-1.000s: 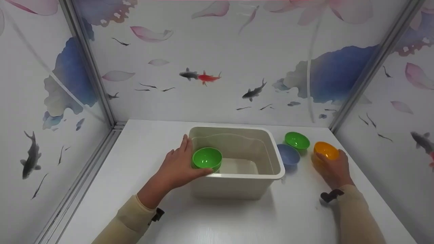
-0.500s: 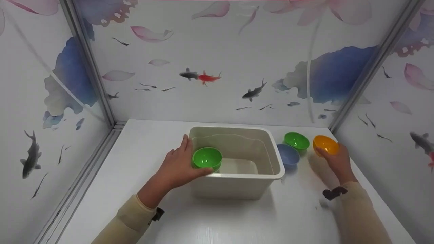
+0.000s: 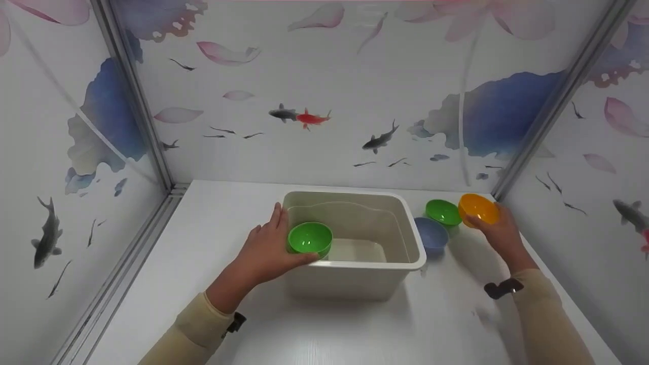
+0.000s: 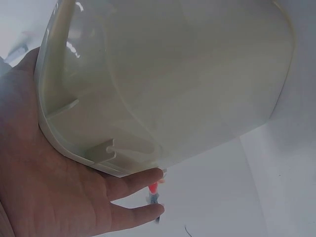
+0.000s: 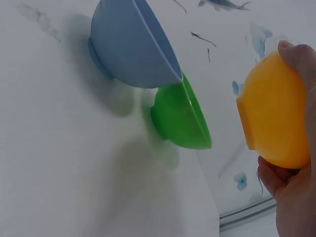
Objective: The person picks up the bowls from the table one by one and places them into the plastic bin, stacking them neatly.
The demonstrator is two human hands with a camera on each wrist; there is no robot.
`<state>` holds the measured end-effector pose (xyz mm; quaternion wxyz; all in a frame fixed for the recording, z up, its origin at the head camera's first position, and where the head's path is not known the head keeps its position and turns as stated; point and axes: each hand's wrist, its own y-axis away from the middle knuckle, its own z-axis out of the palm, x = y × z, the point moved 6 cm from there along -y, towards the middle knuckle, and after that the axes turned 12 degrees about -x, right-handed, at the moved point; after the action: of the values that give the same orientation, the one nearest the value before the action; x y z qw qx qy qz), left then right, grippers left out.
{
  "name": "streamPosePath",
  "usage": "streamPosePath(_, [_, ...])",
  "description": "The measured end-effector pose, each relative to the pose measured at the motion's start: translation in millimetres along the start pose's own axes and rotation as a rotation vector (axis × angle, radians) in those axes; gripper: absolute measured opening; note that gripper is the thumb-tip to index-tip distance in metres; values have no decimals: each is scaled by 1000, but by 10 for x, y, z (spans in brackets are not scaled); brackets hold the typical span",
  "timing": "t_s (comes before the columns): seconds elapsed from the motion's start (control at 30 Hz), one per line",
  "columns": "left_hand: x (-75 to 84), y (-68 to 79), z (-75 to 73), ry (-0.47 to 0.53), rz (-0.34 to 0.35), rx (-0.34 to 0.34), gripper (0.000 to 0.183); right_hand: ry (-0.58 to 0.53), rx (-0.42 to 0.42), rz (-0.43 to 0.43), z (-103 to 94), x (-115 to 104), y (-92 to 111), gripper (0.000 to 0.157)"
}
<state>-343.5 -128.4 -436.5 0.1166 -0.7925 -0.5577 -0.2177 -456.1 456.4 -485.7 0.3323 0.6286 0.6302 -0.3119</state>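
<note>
In the head view my left hand [image 3: 266,248] rests against the left front corner of a cream plastic bin [image 3: 350,279]. Its thumb lies along the front rim; in the left wrist view the fingers [image 4: 136,217] extend fairly straight beside the bin's outer wall. Inside the bin, at the left, is a green bowl [image 3: 310,238]. My right hand [image 3: 504,235] grips an orange bowl [image 3: 479,209] by its sides, lifted off the table. The right wrist view has the orange bowl [image 5: 276,113] apart from a second green bowl [image 5: 177,116] and a blue bowl [image 5: 131,44].
To the bin's right, the blue bowl [image 3: 432,235] stands close to its wall, and the second green bowl [image 3: 443,213] is just behind. A white table [image 3: 314,334] carries everything. Printed panels with metal corner posts [image 3: 547,106] enclose the back and sides.
My right hand has lifted the orange bowl from the table and carried it slightly left and up, closer to the second green bowl. The left hand and bin have stayed put.
</note>
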Motion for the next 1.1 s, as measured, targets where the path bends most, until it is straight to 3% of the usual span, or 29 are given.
streamPosePath(0.2, [1,7,5,-12,1,-1,138,25,-17,-106,76,-391,64,110])
streamPosePath(0.67, [4,6,8,1,0,-7,137,109,-86,-241,330,-1231,246,101])
streamPosePath(1.1, [2,34,-11,29,24,5,140,104,-175,-293,493,-1675,306,104])
